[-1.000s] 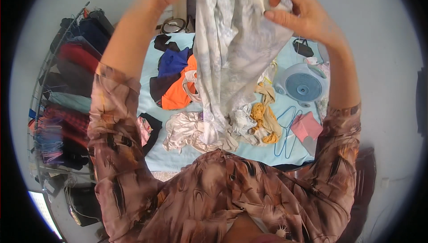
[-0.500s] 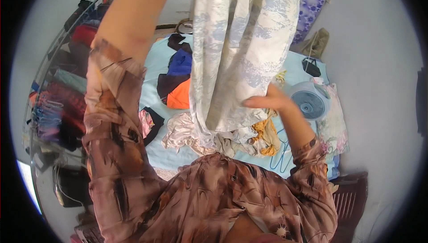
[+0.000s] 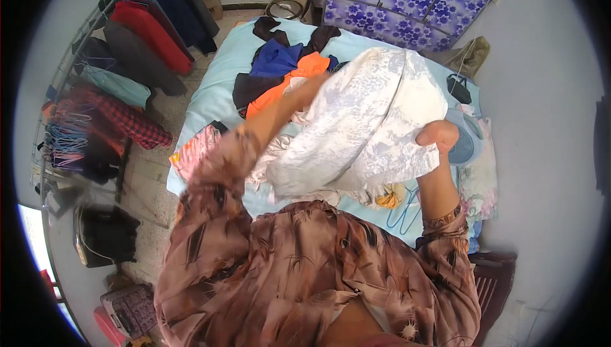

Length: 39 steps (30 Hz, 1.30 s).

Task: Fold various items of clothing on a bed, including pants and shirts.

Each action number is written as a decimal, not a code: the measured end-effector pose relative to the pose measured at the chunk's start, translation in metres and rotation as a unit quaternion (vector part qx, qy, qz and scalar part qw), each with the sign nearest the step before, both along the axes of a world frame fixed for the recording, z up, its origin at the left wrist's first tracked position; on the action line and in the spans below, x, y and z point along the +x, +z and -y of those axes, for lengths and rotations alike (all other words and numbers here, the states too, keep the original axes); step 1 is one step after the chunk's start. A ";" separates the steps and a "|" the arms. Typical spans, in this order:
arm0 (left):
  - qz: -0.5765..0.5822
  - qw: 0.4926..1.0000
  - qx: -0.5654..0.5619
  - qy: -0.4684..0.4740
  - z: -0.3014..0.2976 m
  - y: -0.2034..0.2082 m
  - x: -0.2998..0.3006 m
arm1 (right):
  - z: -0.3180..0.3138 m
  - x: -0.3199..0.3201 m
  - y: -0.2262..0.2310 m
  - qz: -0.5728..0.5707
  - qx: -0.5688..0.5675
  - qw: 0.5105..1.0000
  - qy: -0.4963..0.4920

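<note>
A white garment with blotchy grey-blue print (image 3: pixel 375 111) is spread in the air in front of me, above the bed; its exact kind is unclear. At its right edge my right hand (image 3: pixel 438 137) grips the cloth, thumb on top and fingers curled underneath. My left hand (image 3: pixel 320 86) reaches to the garment's far left edge, where the cloth hides its fingers. Underneath, crumpled pale satiny cloth (image 3: pixel 262 163) and a mustard-yellow piece (image 3: pixel 390 197) lie on the light-blue bedsheet (image 3: pixel 210 99).
Orange (image 3: pixel 273 92) and blue clothes (image 3: pixel 277 57) lie farther up the bed, a pink folded one (image 3: pixel 196 149) at its left. On the right are a blue fan (image 3: pixel 464 137), a pillow (image 3: pixel 480 178) and blue hangers (image 3: pixel 402 216). A clothes rack (image 3: pixel 95 19) stands left.
My raised left arm has come down and across to the garment. The cloth, hanging upright before, now slants sideways over the bed. My right hand has shifted right, and the view shows more room.
</note>
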<state>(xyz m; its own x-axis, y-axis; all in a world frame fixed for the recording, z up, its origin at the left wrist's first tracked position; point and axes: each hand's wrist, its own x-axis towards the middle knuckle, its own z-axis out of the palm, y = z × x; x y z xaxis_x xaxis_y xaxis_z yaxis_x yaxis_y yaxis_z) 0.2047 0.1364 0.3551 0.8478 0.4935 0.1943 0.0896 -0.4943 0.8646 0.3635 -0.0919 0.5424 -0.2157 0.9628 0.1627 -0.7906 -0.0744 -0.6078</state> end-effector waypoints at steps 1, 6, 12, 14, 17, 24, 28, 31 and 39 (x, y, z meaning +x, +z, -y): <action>0.065 0.983 -0.173 0.021 0.041 0.000 0.003 | -0.005 0.004 -0.002 -0.017 0.002 1.000 -0.019; 0.247 0.909 -0.330 -0.067 0.171 0.020 -0.020 | -0.017 0.026 -0.031 0.047 -0.027 0.998 -0.012; 0.346 0.755 -0.553 -0.063 0.165 0.032 -0.042 | -0.017 0.041 -0.037 0.068 -0.080 0.994 -0.029; 0.384 0.647 -0.657 -0.051 0.147 0.038 -0.048 | -0.015 0.036 -0.035 0.064 -0.074 0.995 -0.028; 0.431 0.577 -0.691 -0.054 0.126 0.062 -0.046 | -0.013 0.055 -0.048 0.067 -0.063 0.995 -0.034; 0.296 0.667 -0.680 -0.070 0.127 0.061 -0.050 | -0.011 0.069 -0.046 0.091 -0.084 0.992 -0.032; 0.172 0.696 -0.691 -0.092 0.147 0.053 -0.042 | -0.008 0.079 -0.056 0.150 -0.126 0.974 -0.117; 0.190 0.716 -0.666 -0.087 0.140 0.066 -0.040 | -0.013 0.105 -0.063 0.251 -0.120 0.946 -0.163; 0.172 0.958 -0.145 0.176 0.098 0.127 -0.050 | -0.011 0.125 -0.032 0.563 -0.149 0.811 -0.048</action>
